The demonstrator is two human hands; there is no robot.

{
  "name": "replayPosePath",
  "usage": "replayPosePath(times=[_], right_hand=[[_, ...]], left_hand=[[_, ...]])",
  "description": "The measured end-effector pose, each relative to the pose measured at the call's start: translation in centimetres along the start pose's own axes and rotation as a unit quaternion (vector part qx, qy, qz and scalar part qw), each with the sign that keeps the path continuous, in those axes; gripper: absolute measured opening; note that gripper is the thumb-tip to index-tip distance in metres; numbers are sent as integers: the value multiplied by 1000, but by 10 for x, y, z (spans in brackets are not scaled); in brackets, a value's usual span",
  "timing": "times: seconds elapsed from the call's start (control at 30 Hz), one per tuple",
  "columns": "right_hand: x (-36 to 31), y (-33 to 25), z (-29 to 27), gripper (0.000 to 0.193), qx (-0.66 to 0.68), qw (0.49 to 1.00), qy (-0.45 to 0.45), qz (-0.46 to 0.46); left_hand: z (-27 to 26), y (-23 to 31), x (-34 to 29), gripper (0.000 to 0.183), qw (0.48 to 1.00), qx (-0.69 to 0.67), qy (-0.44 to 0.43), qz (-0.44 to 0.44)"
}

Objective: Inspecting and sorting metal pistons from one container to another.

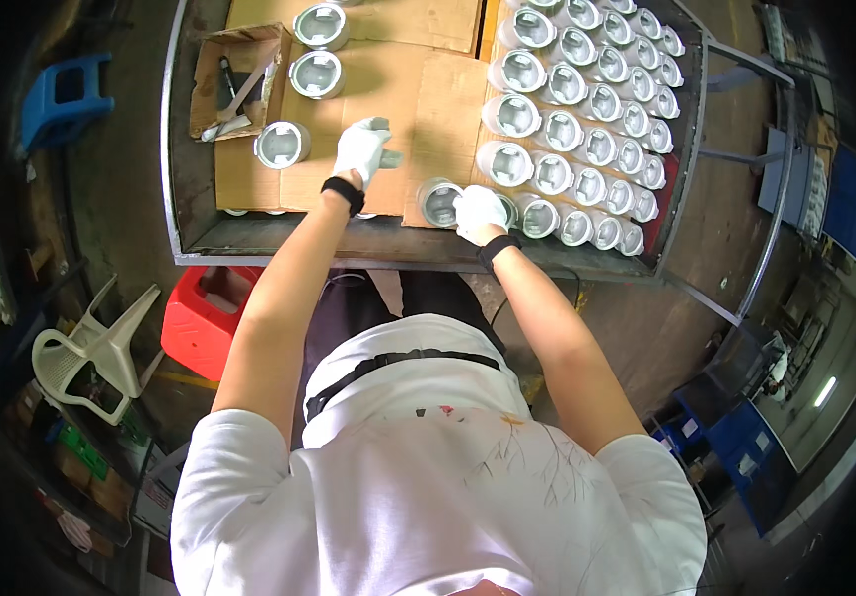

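Note:
My right hand [481,212], in a white glove, grips the side of a round, shiny, cup-shaped piece [439,205] near the front edge of the cart. The glove hides part of that cup and of another just to its right. My left hand [362,148], also gloved, hovers over the cardboard [388,104] with thumb and fingers apart and nothing between them. To its left stands a single cup [281,146]. Beyond that are two more cups, the nearer one [316,74] close to a small box.
Several rows of like cups [559,129] fill the right side of the metal-framed cart [428,262]. An open cardboard box [267,94] holds a pen and other small things. Left of me stand a red stool [190,328], a pale plastic chair [90,348] and a blue stool [46,104].

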State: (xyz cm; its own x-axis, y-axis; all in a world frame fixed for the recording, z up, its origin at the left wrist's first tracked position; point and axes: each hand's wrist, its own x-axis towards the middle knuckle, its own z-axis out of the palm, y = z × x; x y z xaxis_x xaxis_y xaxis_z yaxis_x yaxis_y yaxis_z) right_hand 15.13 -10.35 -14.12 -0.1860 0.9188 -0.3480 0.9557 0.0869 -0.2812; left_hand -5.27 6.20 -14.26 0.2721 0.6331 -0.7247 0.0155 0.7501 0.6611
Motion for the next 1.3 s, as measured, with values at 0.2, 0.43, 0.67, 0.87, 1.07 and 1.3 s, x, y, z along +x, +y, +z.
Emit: replayPosePath(times=[0.2,0.43,0.67,0.87,1.07,1.3], right_hand=[[10,-7,-11,13,-42,993,-79,79],[-11,49,113,20,152,978,-57,133],[13,31,64,16,342,881,-136,297],[14,15,31,13,494,748,-151,415],[22,0,2,14,380,793,-211,427],[98,-94,-76,32,47,998,-39,5]], left_hand=[[-48,24,-66,37,1000,16,-24,-3],[-90,22,-108,35,1000,-21,16,-13],[-119,23,-126,32,997,-65,40,-15],[-140,38,-131,32,996,-70,44,20],[-178,52,-144,29,994,-83,62,43],[-202,48,-158,29,990,-95,84,54]])
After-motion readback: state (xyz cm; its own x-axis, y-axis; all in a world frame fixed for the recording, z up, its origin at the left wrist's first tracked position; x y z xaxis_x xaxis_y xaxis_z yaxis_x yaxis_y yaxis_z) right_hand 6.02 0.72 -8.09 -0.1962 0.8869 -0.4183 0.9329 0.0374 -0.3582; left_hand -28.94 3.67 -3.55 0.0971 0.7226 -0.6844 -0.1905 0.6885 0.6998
